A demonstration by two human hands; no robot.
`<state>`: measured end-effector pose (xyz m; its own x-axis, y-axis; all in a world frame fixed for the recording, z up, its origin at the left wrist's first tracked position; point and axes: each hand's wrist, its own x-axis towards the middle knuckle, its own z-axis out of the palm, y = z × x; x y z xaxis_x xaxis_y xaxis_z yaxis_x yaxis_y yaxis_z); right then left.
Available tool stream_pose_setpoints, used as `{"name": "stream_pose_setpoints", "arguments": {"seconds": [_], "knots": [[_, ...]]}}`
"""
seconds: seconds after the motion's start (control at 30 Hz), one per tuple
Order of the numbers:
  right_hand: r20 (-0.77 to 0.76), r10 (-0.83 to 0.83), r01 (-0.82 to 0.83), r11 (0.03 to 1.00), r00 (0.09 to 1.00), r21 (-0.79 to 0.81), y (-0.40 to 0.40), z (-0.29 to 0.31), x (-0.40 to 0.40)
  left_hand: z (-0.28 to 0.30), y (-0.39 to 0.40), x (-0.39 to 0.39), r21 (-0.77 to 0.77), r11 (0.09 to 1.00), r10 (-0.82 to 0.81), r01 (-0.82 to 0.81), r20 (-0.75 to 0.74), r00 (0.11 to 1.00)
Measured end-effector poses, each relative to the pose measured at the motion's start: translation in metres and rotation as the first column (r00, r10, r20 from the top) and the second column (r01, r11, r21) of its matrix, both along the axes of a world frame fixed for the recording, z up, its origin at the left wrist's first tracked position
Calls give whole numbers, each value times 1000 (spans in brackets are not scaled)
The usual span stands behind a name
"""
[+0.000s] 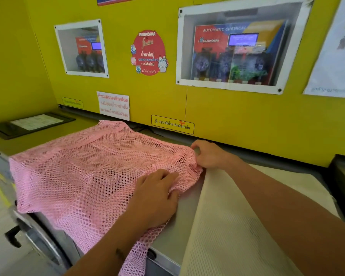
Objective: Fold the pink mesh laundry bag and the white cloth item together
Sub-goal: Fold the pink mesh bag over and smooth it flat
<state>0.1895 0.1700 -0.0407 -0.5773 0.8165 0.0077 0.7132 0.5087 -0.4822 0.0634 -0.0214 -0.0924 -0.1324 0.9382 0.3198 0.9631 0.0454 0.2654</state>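
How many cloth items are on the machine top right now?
2: the pink mesh bag spread on the left under both hands, and the white cloth on the right, draping over the front edge. More could be hidden underneath.

A bright yellow wall (167, 100) rises behind the grey counter (179, 222). Two white-framed windows are set in it, a small one (81, 48) near the left corner and a large one (241, 46) to the right, each showing dispenser machinery. Between them sits a round red sticker (149, 53). A black clipboard (31, 124) lies at the counter's far left corner.
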Motion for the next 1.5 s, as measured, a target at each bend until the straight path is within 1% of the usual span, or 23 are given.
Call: {"name": "stream_pose_setpoints", "arguments": {"seconds": [0.1,0.17,0.23,0.3,0.4,0.47,0.53,0.6,0.67,0.73,0.8,0.87,0.93,1.0,1.1,1.17,1.2,1.27,1.3,1.33,1.4,1.47,1.5], "knots": [[-196,-41,31,998,980,-55,5,7,-2,1,-2,1,-31,1000,-3,2,-9,1000],[-362,-114,70,988,925,-135,10,17,0,1,-2,2,-56,998,10,-11,-25,1000],[-422,-137,55,978,896,-201,13,24,4,1,-1,3,-73,997,20,-22,-33,999],[-329,-91,32,983,940,-178,13,28,10,2,-1,3,-83,996,25,-28,-32,999],[-75,-122,123,992,990,10,16,27,19,2,-1,2,-92,995,25,-28,-32,999],[-98,-205,216,968,974,127,16,28,24,2,-1,3,-99,995,23,-27,-42,999],[-142,-208,237,944,968,231,12,29,22,3,0,3,-103,994,20,-25,-54,998],[-87,-128,144,968,988,206,4,27,16,3,0,4,-108,994,16,-23,-66,998],[90,-21,12,995,996,96,-2,18,11,4,-1,4,-113,993,14,-23,-79,997],[224,29,-39,998,974,41,0,7,10,5,-2,5,-118,993,14,-24,-84,996],[138,28,-31,999,990,20,5,4,11,5,-3,5,-122,992,14,-24,-84,996],[-48,-7,7,1000,999,-2,9,8,12,5,-3,4,-128,991,12,-22,-78,997],[-218,-59,48,997,974,-53,12,14,14,5,-2,4,-137,990,9,-19,-77,997],[-288,-78,58,995,954,-76,13,18,14,5,-1,3,-132,991,7,-17,-79,997],[-275,-70,73,997,959,3,14,18,14,4,-2,3,-127,992,3,-13,-73,997],[-194,-57,61,998,979,14,11,18,16,4,-2,3,-129,992,1,-10,-69,998],[-85,-54,58,997,995,42,8,20,19,4,-2,4,-130,991,0,-8,-66,998],[193,-120,80,976,974,204,5,20,24,4,-2,4,-128,992,-4,-4,-58,998],[247,-175,100,953,953,286,4,19,26,4,-2,4,-126,992,-6,-1,-52,999],[234,-208,123,935,950,332,3,18,26,4,-2,4,-123,992,-6,0,-47,999],[75,-169,139,943,983,303,2,19,23,4,-2,4,-111,994,-7,3,-34,999],[-56,-52,60,984,997,166,-2,22,19,5,-3,3,-100,995,-14,11,-36,999],[-45,17,-13,996,999,88,-5,22,18,5,-3,3,-91,996,-19,16,-37,999]]}}
